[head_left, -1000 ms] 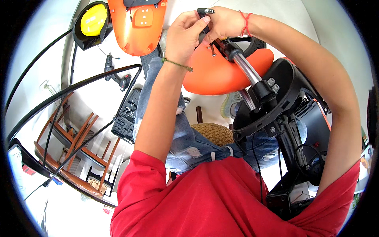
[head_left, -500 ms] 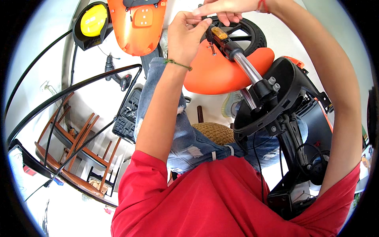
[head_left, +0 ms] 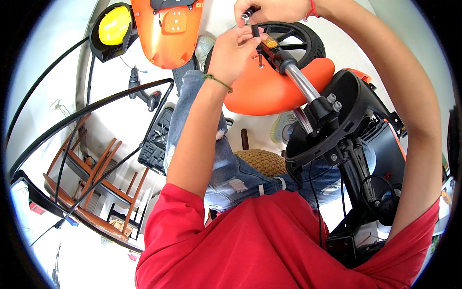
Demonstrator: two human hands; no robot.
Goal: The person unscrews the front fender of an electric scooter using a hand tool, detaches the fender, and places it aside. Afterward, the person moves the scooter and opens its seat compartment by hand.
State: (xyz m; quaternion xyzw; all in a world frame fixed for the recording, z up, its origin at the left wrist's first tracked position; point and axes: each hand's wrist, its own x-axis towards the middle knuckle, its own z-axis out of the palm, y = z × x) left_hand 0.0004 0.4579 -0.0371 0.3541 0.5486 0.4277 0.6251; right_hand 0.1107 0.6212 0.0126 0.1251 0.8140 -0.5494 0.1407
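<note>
The left hand (head_left: 232,54) pinches a slim black tool (head_left: 255,32) between thumb and fingers; just above, the right hand (head_left: 283,10) curls around a black-and-silver tool (head_left: 252,10). A tilted pinch could let the slim tool slip and scratch the orange mudguard (head_left: 272,91) below. Its lower end sits just under the left fingers, near a small bolt (head_left: 261,66) — contact is unclear. Rightward lies the wheel (head_left: 315,46).

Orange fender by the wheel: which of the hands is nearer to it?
Left. The left hand pinches a dark tool shaft by the orange fender's upper-left edge; the right hand is farther off, toward the top of the view.
</note>
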